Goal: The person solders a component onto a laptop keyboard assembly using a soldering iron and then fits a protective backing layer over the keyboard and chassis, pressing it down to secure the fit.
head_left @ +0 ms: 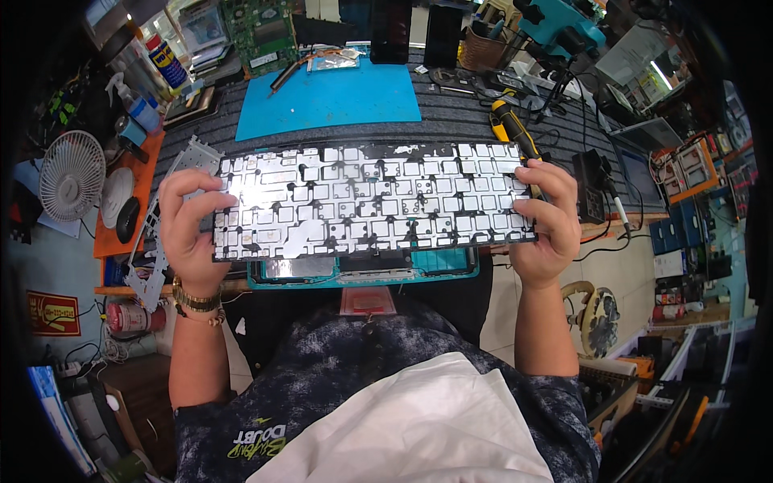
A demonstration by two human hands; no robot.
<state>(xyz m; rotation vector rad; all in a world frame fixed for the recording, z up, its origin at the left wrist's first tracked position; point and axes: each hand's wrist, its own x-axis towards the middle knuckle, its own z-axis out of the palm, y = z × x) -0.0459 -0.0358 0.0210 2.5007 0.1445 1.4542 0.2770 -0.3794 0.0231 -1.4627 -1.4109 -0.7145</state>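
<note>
This was an electronics repair workshop — a bare green circuit board (262, 32) lay at eleven o'clock beside a blue work mat (330, 97). A yellow-handled screwdriver (513, 129) sat at one o'clock, a microscope stand (555, 24) beyond — clutter all round.

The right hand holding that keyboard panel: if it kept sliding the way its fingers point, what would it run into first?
The right hand grips the keyboard panel's right end, fingers pointing left across its silvery back. Going on that way, it would likely meet the left hand at the other end first, though depth is hard to judge.

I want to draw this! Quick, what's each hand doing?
Left hand: closed on the keyboard, left end.
Right hand: closed on its right end.
</note>
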